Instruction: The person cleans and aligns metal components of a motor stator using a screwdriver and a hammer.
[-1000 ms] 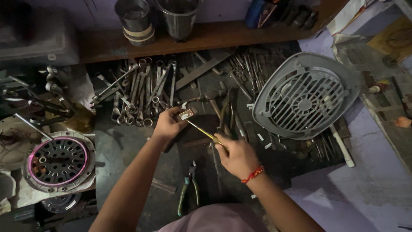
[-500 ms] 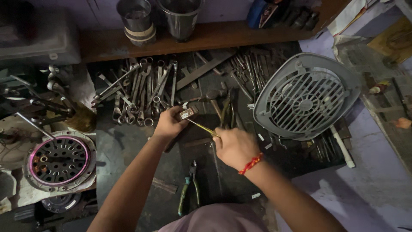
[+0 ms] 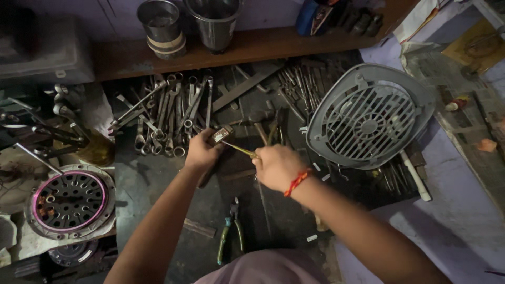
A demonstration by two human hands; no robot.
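My left hand (image 3: 202,152) grips a small dark block-shaped part (image 3: 221,134) with a pale face, held just above the dark work surface. My right hand (image 3: 276,167), with a red thread band at the wrist, is closed around the handle of a thin yellowish screwdriver (image 3: 238,149). The screwdriver's tip points up-left and meets the small part. Both hands sit close together in the middle of the view. A row of spanners (image 3: 168,113) lies directly beyond the left hand.
A grey fan grille (image 3: 371,118) lies at the right. Green-handled pliers (image 3: 230,237) rest below the hands. A round perforated metal disc (image 3: 68,200) sits at the left. Two steel cups (image 3: 160,23) stand on a wooden shelf (image 3: 273,44) at the back. Loose tools clutter the surface.
Both hands have stayed nearly in place. The right hand has edged slightly left and up, keeping the screwdriver against the small part.
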